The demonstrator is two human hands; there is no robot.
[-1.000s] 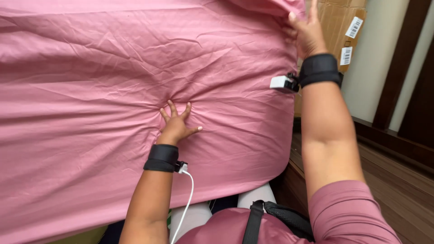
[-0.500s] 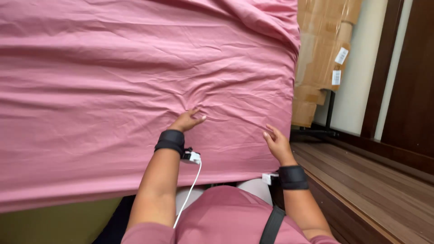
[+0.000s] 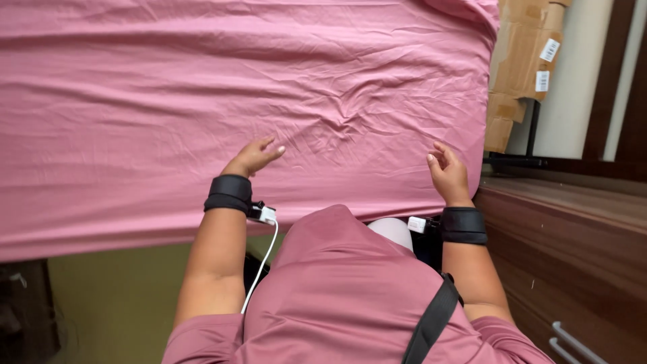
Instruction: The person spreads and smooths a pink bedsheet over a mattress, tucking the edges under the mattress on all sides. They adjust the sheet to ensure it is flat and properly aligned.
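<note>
Left hand (image 3: 253,156): fingers loosely together, laid flat on the one pink sheet (image 3: 202,101). Right hand (image 3: 447,174): fingers curled, empty, over the sheet's near edge. Two black wristbands (image 3: 229,193). Cardboard boxes (image 3: 522,61) stacked beyond.

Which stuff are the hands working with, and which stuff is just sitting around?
Working with:
pink sheet
left hand, resting on it
right hand, fingers curled over its edge

Just sitting around:
cardboard boxes
wooden drawer unit
</note>
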